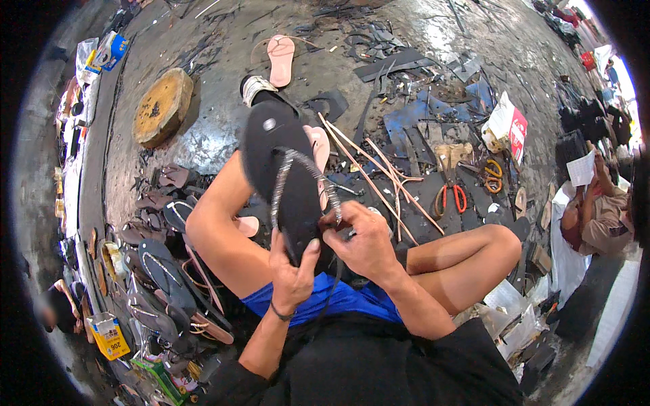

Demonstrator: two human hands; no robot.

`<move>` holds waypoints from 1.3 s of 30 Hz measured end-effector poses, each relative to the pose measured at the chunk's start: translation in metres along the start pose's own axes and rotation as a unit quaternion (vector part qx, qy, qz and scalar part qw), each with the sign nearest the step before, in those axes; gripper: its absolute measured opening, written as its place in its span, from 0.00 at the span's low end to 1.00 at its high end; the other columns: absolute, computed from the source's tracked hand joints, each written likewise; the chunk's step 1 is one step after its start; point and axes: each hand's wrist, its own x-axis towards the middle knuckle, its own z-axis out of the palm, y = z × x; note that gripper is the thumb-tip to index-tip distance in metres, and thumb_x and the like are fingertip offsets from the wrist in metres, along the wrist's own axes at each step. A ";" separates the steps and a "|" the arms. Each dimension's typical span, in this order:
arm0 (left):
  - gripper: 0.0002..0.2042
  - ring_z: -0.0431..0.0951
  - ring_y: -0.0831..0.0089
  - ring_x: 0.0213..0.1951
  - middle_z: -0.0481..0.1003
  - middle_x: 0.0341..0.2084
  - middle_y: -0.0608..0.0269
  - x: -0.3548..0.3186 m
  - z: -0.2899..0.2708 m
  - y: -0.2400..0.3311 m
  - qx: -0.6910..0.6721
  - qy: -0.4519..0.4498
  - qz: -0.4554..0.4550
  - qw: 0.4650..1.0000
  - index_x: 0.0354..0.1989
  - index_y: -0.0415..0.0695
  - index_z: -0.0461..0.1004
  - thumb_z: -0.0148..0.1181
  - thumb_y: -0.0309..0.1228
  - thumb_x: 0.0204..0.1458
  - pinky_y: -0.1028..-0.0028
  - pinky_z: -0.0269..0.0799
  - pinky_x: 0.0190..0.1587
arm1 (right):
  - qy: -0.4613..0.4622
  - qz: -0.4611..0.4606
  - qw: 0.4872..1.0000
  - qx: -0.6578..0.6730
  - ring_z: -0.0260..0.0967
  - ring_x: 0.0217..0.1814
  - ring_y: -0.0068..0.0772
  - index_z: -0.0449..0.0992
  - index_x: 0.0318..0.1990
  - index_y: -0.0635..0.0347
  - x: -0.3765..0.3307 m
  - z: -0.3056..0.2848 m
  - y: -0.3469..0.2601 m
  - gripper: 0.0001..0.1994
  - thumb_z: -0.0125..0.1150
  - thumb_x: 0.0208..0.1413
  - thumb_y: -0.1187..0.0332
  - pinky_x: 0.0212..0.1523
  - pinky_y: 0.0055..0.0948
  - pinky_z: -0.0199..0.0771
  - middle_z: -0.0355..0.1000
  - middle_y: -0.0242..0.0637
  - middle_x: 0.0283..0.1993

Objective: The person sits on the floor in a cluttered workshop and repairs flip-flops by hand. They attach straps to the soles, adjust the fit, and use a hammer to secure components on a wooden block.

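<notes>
Between my fingers, I am gripping a black sandal (281, 162): left hand (292, 271) clasping its heel, right hand (362, 240) pinching its beaded strap (305, 166).

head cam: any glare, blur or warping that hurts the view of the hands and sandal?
Head view: strong fisheye, with dark corners and floor edges bent near the rim; wet-looking glare on the floor at top; overexposed at the right rim; left hand, right hand and black sandal sharp, evenly lit, no motion blur.

Bare floor beside wooden disc (162, 106), scissors (450, 196) and scraps (right) crowd
</notes>
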 end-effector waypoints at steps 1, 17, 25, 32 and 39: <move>0.19 0.74 0.72 0.47 0.75 0.48 0.58 -0.004 -0.003 0.005 -0.048 -0.003 -0.038 0.998 0.57 0.35 0.69 0.60 0.23 0.58 0.72 0.71 0.52 | -0.030 0.004 0.997 0.067 0.77 0.34 0.41 0.78 0.36 0.66 0.001 -0.003 0.004 0.07 0.69 0.51 0.75 0.36 0.32 0.76 0.74 0.43 0.33; 0.20 0.77 0.75 0.48 0.77 0.49 0.59 -0.004 -0.024 0.009 -0.250 -0.042 -0.220 0.942 0.59 0.34 0.68 0.60 0.23 0.58 0.74 0.73 0.54 | -0.142 0.093 0.963 0.211 0.73 0.38 0.24 0.79 0.45 0.65 0.001 -0.008 0.024 0.08 0.66 0.59 0.73 0.42 0.27 0.75 0.74 0.33 0.37; 0.22 0.81 0.70 0.45 0.78 0.47 0.56 0.002 -0.029 0.017 -0.357 -0.084 -0.314 0.876 0.60 0.34 0.66 0.60 0.23 0.56 0.69 0.78 0.51 | -0.160 0.331 0.701 0.611 0.72 0.37 0.20 0.77 0.47 0.61 -0.026 0.022 0.060 0.08 0.60 0.63 0.71 0.40 0.21 0.73 0.76 0.29 0.40; 0.19 0.78 0.65 0.45 0.77 0.45 0.54 0.013 -0.043 0.011 -0.033 -0.100 -0.184 0.977 0.55 0.34 0.69 0.62 0.28 0.56 0.69 0.73 0.51 | -0.071 0.172 0.951 0.246 0.72 0.53 0.33 0.73 0.59 0.63 -0.015 0.014 0.051 0.18 0.60 0.60 0.77 0.54 0.33 0.74 0.74 0.40 0.53; 0.21 0.80 0.54 0.45 0.78 0.42 0.46 0.020 -0.078 0.015 0.281 -0.215 -0.078 0.932 0.51 0.36 0.73 0.66 0.32 0.51 0.63 0.74 0.49 | -0.123 0.035 0.988 -0.084 0.74 0.53 0.37 0.74 0.59 0.58 0.012 -0.038 0.028 0.17 0.57 0.64 0.68 0.55 0.36 0.71 0.77 0.35 0.44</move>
